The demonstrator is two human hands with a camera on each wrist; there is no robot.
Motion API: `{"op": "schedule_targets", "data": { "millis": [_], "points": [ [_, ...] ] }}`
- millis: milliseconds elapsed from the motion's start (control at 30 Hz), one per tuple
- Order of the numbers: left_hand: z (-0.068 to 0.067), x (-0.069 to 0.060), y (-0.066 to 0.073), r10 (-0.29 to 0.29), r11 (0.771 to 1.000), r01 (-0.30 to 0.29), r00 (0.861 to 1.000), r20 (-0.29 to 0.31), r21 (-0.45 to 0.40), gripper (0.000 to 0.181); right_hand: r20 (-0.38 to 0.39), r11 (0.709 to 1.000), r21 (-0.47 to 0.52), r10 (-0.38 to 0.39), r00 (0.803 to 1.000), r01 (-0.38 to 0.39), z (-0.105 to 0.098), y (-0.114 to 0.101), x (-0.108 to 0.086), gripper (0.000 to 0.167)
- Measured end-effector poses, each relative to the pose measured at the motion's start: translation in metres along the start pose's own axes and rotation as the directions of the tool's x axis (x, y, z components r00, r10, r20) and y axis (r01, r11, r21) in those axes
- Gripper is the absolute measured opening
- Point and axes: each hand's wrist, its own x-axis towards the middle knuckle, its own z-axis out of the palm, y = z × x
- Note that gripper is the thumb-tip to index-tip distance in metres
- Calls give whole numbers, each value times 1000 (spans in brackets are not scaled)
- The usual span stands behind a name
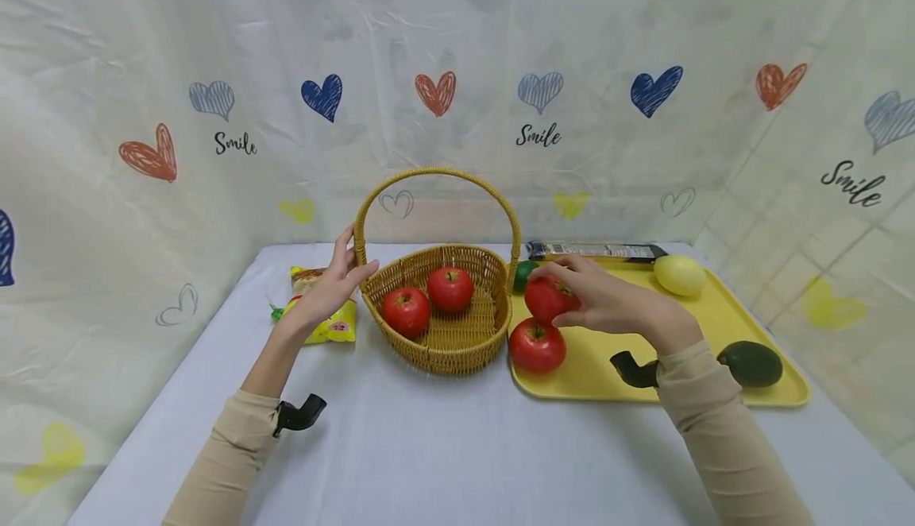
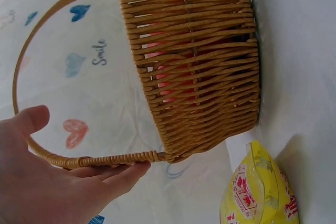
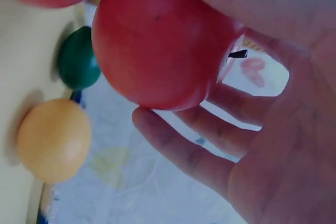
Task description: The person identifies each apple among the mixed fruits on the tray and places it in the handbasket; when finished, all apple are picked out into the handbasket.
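Red and glossy, an apple (image 1: 549,297) sits in the grip of a person's right hand (image 1: 608,297), thumb on one side and curled fingers on the other, at the left end of a yellow tray (image 1: 686,335) on the white-covered worktop (image 1: 400,446). It appears lifted, just beside a wicker basket (image 1: 457,363); whether it touches the tray apple (image 1: 537,346) below it, an onlooker cannot tell. Across the basket, the left hand (image 1: 332,292) rests at the handle (image 1: 436,171), fingers nearly straight behind it and thumb apart in front, more a steadying touch than a clench. Inside lie a nearer apple (image 1: 406,312) and a farther apple (image 1: 451,289).

The smooth skin seems to ask for an even, spread hold, firm enough to stop a roll yet light enough not to bruise. Best, by this judgement, to clear the tray apple before any sideways travel, pass well above the rim and under the arched handle, and release low over the bare weave at the basket's right, with the left hand keeping the frame from tipping.

Nearly round, the gripped fruit shows no marked long axis; its stem end tilts toward the palm, so its core line runs from the palm out to the far side.
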Motion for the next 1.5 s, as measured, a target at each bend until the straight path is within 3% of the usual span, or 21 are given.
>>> {"op": "schedule_targets", "data": {
  "millis": [267, 467, 800, 1000, 1267, 1500],
  "points": [
    [-2, -1, 1, 0, 1000, 0, 1000, -5, -9, 84, 15, 998, 47, -38, 999, 37, -1, -36, 6, 57],
    [0, 0, 1, -4, 1000, 4, 1000, -1, -9, 84, 55, 994, 56, -94, 994, 91, 6, -49, 10, 59],
    [0, 1, 1, 9, 1000, -9, 1000, 6, -16, 82, 121, 986, 71, -160, 980, 152, 15, -68, 42, 62],
    [0, 0, 1, 12, 1000, -12, 1000, 4, -10, 82, 239, 983, 56, -185, 953, 177, 24, -83, 66, 64],
    [-1, 1, -1, 24, 1000, -24, 1000, 12, -11, 81, 372, 988, 10, -145, 917, 152, 33, -89, 95, 64],
    [-3, 1, -1, 14, 1000, -14, 1000, 13, -2, 81, 505, 994, -81, -24, 863, 74, 38, -91, 117, 70]
  ]
}}
